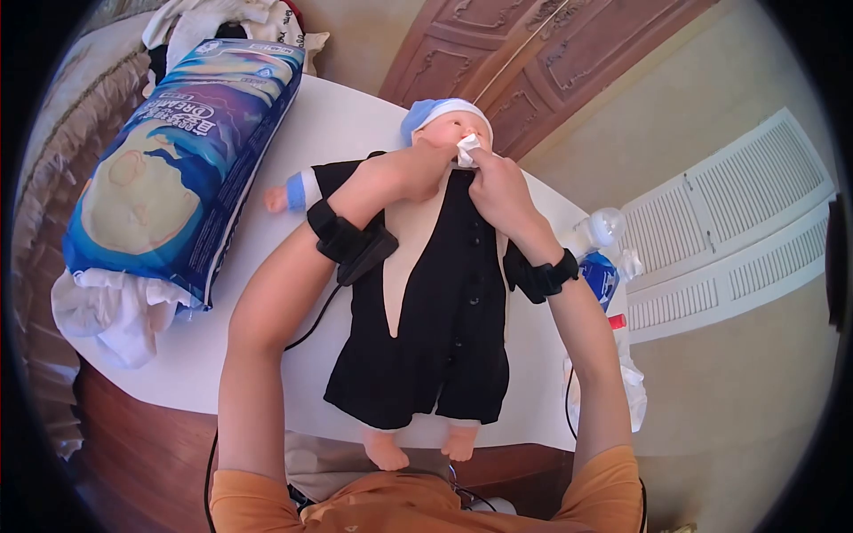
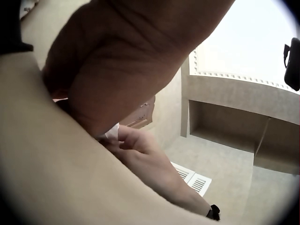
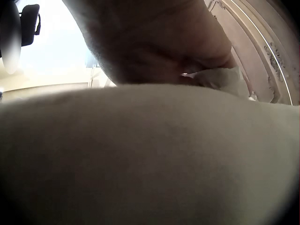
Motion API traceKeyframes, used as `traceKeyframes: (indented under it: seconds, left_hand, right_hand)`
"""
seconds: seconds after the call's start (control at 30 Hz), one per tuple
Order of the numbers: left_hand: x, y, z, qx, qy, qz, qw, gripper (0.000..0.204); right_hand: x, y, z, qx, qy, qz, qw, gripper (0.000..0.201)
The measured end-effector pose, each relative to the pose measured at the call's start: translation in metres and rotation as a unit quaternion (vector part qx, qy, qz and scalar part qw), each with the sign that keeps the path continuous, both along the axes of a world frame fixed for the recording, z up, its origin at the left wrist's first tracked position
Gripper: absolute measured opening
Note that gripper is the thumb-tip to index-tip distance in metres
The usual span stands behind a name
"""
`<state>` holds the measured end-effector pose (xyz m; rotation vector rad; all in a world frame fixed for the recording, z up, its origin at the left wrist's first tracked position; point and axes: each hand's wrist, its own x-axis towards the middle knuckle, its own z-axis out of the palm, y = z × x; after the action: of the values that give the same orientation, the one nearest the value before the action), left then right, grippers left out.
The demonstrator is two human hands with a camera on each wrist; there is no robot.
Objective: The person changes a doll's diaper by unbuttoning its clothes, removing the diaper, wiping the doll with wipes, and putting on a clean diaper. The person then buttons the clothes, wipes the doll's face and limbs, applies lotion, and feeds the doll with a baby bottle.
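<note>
Pinches a small white tissue (image 1: 468, 149) in the right hand (image 1: 502, 191), closed narrowly on it, right at the mouth of the doll (image 1: 444, 266). Has the left hand (image 1: 426, 171) close in on the left side of the doll's face, fingers bent, just beside the tissue; cannot tell, with the wrist views so dark and blocked, whether gripping an edge of the tissue or only touching the doll's chin.

Has the doll lying face up on the table (image 1: 182, 360), dressed in a blue-and-white cap (image 1: 425, 115) and a black and cream outfit, feet toward the person.

Looks like wiping around the doll's mouth, probably partway through. Seems to call next for light, short strokes across the doll's lips, a clean fold of tissue for each, and a steady touch at the doll's cheek to prevent rolling.

Shares the table with a diaper pack (image 1: 187, 169) left of the doll, and with a bottle (image 1: 604, 229) and a blue packet (image 1: 598, 277) right of the doll.
</note>
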<state>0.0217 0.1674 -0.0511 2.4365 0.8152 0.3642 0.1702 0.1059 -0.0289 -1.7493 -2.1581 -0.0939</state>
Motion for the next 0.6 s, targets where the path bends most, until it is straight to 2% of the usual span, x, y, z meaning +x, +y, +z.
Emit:
traceKeyframes:
  seconds: [0.07, 0.2, 0.27, 0.33, 0.37, 0.4, 0.43, 0.47, 0.5, 0.53, 0.57, 0.6]
  left_hand:
    - [0.004, 0.009, -0.008, 0.013, 0.020, -0.044, 0.999, 0.045]
    - [-0.003, -0.005, 0.008, -0.016, 0.022, -0.016, 0.999, 0.052]
    - [-0.003, -0.002, 0.003, 0.049, 0.012, -0.055, 0.997, 0.059]
    - [-0.011, -0.007, 0.010, 0.032, -0.007, -0.053, 0.998, 0.056]
    - [-0.015, -0.009, 0.014, 0.023, -0.031, -0.065, 0.997, 0.053]
    - [-0.016, -0.008, 0.012, 0.025, -0.029, -0.061, 0.997, 0.053]
    - [-0.016, -0.003, 0.007, 0.039, -0.076, -0.029, 0.996, 0.045]
    - [-0.017, -0.001, 0.001, 0.053, -0.122, 0.003, 0.991, 0.038]
    - [-0.021, -0.004, 0.001, 0.056, -0.117, 0.007, 0.992, 0.038]
    - [-0.026, -0.009, 0.000, 0.058, -0.142, 0.071, 0.986, 0.029]
    - [-0.032, -0.013, -0.001, 0.060, -0.165, 0.135, 0.975, 0.022]
    - [-0.037, -0.016, -0.007, 0.062, -0.157, 0.140, 0.976, 0.022]
  right_hand:
    - [-0.005, 0.005, 0.001, 0.013, 0.007, 0.005, 1.000, 0.017]
    - [-0.004, 0.016, 0.009, 0.005, 0.055, 0.029, 0.998, 0.016]
    - [0.001, 0.022, 0.007, 0.031, 0.102, 0.032, 0.994, 0.020]
    - [0.010, 0.029, 0.013, 0.035, 0.274, 0.061, 0.959, 0.024]
    - [0.015, 0.029, 0.019, 0.032, 0.276, 0.067, 0.958, 0.024]
    - [0.015, 0.025, 0.031, 0.077, 0.230, 0.015, 0.970, 0.024]
    - [0.014, 0.022, 0.039, 0.122, 0.183, -0.038, 0.975, 0.024]
    - [0.012, 0.020, 0.041, 0.124, 0.187, -0.034, 0.974, 0.024]
    - [0.009, 0.018, 0.040, 0.133, 0.117, -0.050, 0.983, 0.024]
    - [0.006, 0.017, 0.038, 0.140, 0.049, -0.066, 0.987, 0.024]
    - [0.010, 0.022, 0.029, 0.079, 0.037, -0.069, 0.994, 0.024]
    - [0.008, 0.020, 0.022, 0.078, 0.046, -0.065, 0.994, 0.024]
